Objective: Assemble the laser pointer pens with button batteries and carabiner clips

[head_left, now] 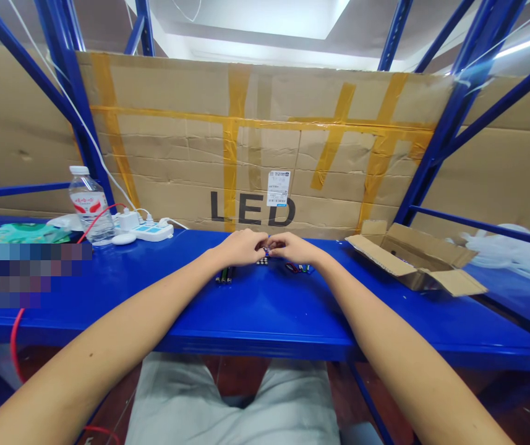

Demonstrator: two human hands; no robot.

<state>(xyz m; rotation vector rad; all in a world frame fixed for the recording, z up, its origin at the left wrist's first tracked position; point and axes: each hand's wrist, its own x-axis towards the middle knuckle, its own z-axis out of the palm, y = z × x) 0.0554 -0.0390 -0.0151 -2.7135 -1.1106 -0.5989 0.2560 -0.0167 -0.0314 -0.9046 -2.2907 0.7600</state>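
Note:
My left hand (240, 247) and my right hand (293, 247) meet over the blue table, fingertips pinched close together. Between them is a small dark piece (266, 252), too tiny to make out. Just below the fingertips lies a cluster of small silvery round pieces (262, 261). Several dark, slim cylinders (224, 275) rest side by side near my left wrist, partly covered by it. Beside my right hand are small loop-shaped pieces (298, 268) in red, green and blue, partly hidden by that hand.
An open cardboard box (415, 262) stands on the right of the blue table (265, 315). At left are a water bottle (91, 207), a white power strip (153, 231) with plugs, and a green packet (26, 233). A large cardboard sheet (176, 161) walls the back, between blue posts.

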